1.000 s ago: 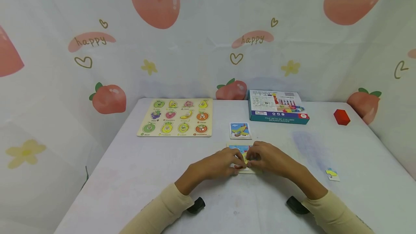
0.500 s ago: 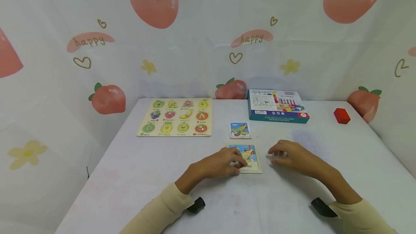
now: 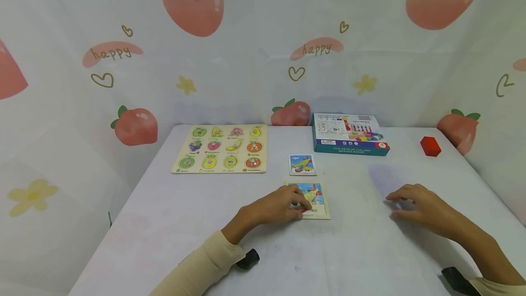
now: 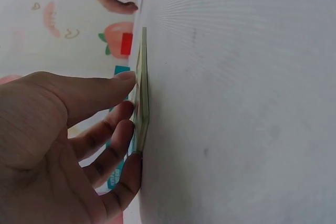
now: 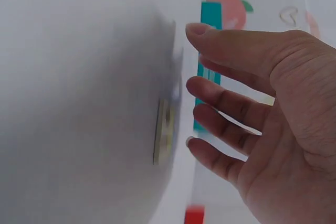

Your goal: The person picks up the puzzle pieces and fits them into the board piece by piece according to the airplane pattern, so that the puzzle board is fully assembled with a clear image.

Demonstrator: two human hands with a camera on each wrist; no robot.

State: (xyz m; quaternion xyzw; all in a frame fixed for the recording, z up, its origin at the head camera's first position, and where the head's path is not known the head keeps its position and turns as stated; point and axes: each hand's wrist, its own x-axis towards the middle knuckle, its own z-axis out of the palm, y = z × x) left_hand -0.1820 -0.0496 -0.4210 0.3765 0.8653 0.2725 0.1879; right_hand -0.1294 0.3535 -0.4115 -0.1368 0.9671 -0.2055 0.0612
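A small wooden jigsaw puzzle (image 3: 322, 213) with a yellow plane picture lies flat on the table. My left hand (image 3: 276, 207) rests at its left side, thumb and fingertips touching the board, fingers loosely bent; part of the picture is hidden under them. In the left wrist view the puzzle (image 4: 145, 82) appears edge-on beside the fingertips. My right hand (image 3: 425, 211) hovers over the right part of the table, thumb and fingers apart, holding nothing. A loose puzzle piece (image 5: 165, 132) lies on the table by its fingertips in the right wrist view; the head view hides it.
Behind the puzzle lies a plane picture card (image 3: 302, 165). A fruit puzzle board (image 3: 263, 150) lies at the back left. At the back right are a teal-edged toy box (image 3: 351, 149) and a red block (image 3: 430, 146). A printed cloth hangs behind the table.
My right hand has left the puzzle and moved right across the table, its fingers spreading, until it covers the loose piece in the head view. My left hand stays on the puzzle.
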